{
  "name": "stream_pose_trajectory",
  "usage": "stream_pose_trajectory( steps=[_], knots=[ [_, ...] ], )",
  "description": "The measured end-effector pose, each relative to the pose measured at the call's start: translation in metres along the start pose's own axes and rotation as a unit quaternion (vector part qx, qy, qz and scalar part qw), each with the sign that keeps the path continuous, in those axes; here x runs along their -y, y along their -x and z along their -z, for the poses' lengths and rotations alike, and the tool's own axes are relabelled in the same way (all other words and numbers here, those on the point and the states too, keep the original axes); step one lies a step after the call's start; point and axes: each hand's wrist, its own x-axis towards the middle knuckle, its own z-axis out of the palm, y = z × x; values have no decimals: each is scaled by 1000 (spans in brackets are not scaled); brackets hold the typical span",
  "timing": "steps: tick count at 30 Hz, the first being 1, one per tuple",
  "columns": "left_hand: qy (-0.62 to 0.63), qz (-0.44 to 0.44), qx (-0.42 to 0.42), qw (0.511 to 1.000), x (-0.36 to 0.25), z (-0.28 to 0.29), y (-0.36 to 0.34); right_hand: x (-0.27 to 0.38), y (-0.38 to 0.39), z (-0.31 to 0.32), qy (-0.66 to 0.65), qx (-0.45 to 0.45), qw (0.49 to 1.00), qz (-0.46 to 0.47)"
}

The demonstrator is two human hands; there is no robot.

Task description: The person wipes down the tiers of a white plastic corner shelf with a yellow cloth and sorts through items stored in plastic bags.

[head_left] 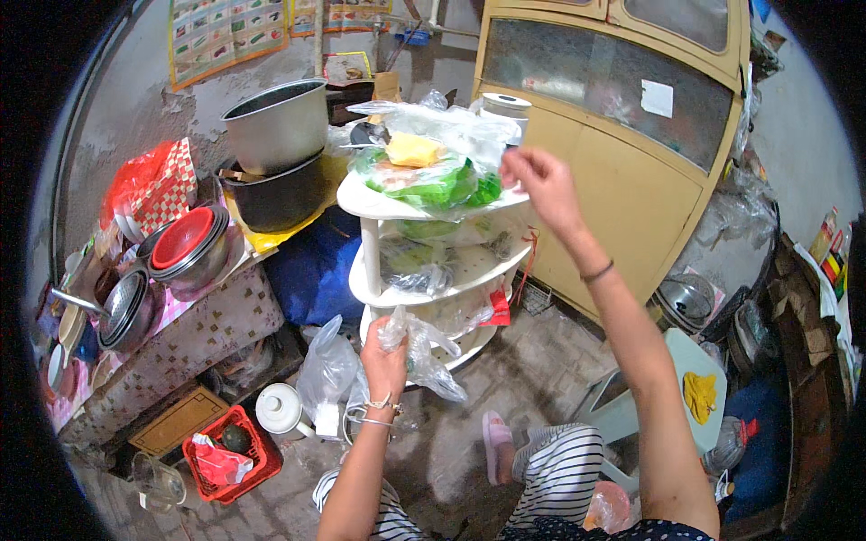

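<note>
My left hand (385, 358) is closed around a crumpled clear plastic bag (426, 358), low in front of a white tiered corner rack (361, 200). More clear plastic hangs beside my wrist. My right hand (544, 185) is raised at the right edge of the rack's top shelf, fingers curled together; whether they pinch anything is hidden. On that shelf lie green and clear plastic bags (433, 185), a folded yellow piece (414, 151) on top of them, and a heap of clear plastic film (451, 126) behind. The middle shelf holds further bagged items (419, 270).
Left of the rack, a large metal pot (280, 131) sits on a dark pot (275, 194), near nested bowls and a red bowl (183, 239). A red basket (236, 460) and white lidded pot (281, 410) stand on the floor. At right are a beige cabinet (595, 135) and pale stool (690, 356).
</note>
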Motion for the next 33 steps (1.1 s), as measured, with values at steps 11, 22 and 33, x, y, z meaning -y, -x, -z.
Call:
stream_pose_trajectory(
  steps=[11,22,33],
  knots=[
    [43,20,-15,999,-34,15,15,-32,-162,-63,497,51,864,65],
    [34,55,-51,997,-32,31,6,-99,-171,-63,442,77,893,-29],
    [104,82,-27,991,-35,24,14,-78,-144,-31,492,-7,869,58]
  ],
)
